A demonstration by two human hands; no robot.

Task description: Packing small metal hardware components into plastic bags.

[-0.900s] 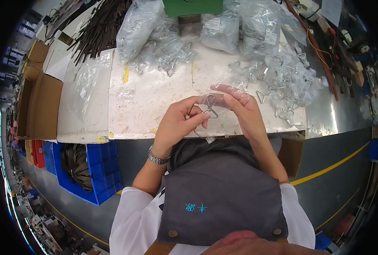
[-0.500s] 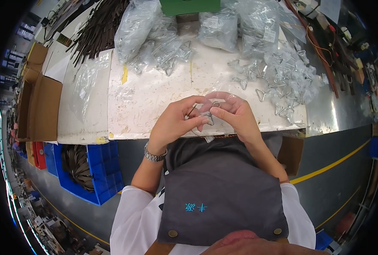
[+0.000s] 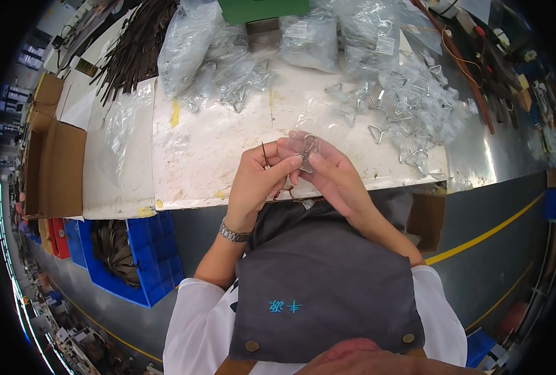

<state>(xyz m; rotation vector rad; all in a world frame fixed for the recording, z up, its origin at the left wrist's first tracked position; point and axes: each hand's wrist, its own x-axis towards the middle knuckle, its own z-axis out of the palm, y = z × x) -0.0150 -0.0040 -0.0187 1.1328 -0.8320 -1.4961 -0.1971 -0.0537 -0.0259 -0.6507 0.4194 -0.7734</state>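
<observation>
Both hands meet above the near edge of the worktable. My left hand [image 3: 253, 181] pinches the lower part of a shiny bent-wire hook [image 3: 310, 143], which has a rounded loop at the top and a triangular bottom. A thin dark pointed tool [image 3: 264, 154] sticks up from the same hand; its kind is unclear. My right hand [image 3: 337, 178] is closed on the hook from the other side, thumb in front. A clear plastic bag [image 3: 320, 117] lies just beyond the fingers; whether it wraps the hook I cannot tell. Something reddish-brown and thin hangs below my left fingers.
Loose wire hooks in clear bags [image 3: 409, 112] spread over the right of the white worktable [image 3: 197, 162]. Full plastic bags [image 3: 309, 44] and a green box [image 3: 262, 9] stand at the back. Dark strips [image 3: 128, 47], a cardboard box [image 3: 65, 169] and a blue bin [image 3: 156, 256] are left.
The hook has turned more upright, its loop standing higher between my fingers. My right fingers have shifted behind it, and the tool in my left hand points more steeply up. The view has shifted slightly.
</observation>
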